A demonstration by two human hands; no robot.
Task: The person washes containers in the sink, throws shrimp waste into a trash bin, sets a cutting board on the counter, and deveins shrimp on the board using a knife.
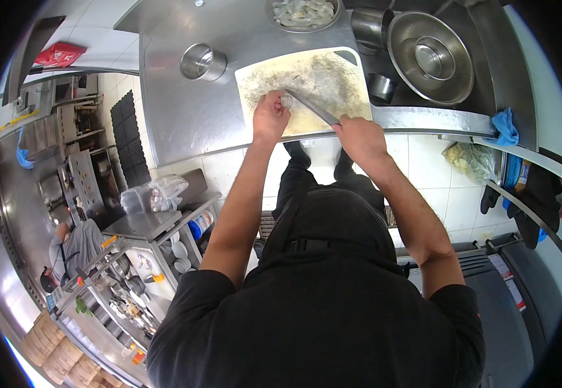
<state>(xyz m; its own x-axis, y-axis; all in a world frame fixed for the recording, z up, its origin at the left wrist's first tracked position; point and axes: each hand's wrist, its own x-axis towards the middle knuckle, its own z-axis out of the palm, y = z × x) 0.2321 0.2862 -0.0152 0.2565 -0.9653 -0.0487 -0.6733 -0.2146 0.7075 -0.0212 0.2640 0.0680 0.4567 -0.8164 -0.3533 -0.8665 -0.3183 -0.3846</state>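
My right hand (361, 138) is wrapped round the handle of a knife (313, 108), its blade pointing up and left over the cutting board (332, 77). On the board's left part, my left hand (272, 118) has its fingers closed on a small pale, translucent piece (286, 101), close to the knife tip. Dark stains and cut marks cover the white board. Behind it, a metal bowl (341, 14) holds several pale pieces of food (303, 13).
A metal cup (203, 62) stands on the steel counter (171, 116) left of the board. At the right are a large steel bowl (458, 58) with a smaller bowl inside, metal pots (369, 26) and a blue cloth (506, 127). A co-worker (80, 249) is far left.
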